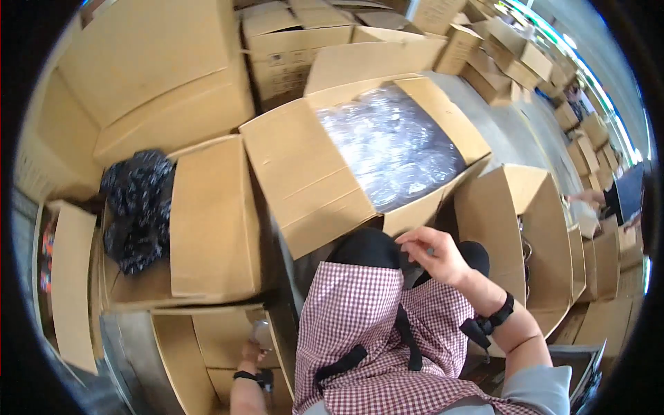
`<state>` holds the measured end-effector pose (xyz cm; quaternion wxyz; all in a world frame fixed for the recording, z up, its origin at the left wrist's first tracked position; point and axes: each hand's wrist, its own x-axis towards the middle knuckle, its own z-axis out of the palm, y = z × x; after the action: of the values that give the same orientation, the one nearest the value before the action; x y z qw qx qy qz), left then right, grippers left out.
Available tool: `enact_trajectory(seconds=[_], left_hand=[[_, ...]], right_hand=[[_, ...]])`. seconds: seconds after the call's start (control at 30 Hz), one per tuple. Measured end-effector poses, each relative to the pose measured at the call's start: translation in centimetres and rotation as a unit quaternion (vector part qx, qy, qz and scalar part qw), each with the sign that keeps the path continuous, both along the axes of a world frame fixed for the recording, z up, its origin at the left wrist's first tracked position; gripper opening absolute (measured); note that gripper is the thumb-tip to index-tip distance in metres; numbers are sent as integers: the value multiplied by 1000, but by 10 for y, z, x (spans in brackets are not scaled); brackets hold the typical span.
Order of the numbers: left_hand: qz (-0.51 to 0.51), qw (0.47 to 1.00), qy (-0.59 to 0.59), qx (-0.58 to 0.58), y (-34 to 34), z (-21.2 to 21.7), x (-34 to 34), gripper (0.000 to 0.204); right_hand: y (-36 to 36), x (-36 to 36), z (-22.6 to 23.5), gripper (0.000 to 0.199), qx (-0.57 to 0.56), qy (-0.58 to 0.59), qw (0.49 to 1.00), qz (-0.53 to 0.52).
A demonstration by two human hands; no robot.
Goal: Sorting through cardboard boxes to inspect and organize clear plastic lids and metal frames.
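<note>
at near left, inside an open carton (173,353), the left hand (250,353) grasps a clear plastic piece (262,333), probably light, slick and easily dented, best pinched by its sides; the right hand (438,256), loosely curled, holding nothing visible, hovers by the knees (363,249).

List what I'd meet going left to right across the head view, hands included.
Tan cardboard flap → black plastic bag → left hand, holding a clear item → right hand → co-worker's hand → co-worker's dark sleeve.

Clear plastic item (261,333) (small); in left hand (253,352)
</note>
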<state>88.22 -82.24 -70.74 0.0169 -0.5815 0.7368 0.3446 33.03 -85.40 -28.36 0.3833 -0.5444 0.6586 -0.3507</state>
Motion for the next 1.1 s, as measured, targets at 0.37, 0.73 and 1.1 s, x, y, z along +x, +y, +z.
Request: enact_trajectory(seconds=[0.37,0.73,1.1], left_hand=[[-207,831,-34,516,-83,235,-71,47],[-135,972,187,40,-290,510,-369,18],[-415,866,48,-276,-340,308,-622,69]], right_hand=[[-4,-174,-1,21,-38,143,967,-206],[155,-278,81,18,-5,-4,941,-338],[302,-426,-172,74,393,291,821,-294]])
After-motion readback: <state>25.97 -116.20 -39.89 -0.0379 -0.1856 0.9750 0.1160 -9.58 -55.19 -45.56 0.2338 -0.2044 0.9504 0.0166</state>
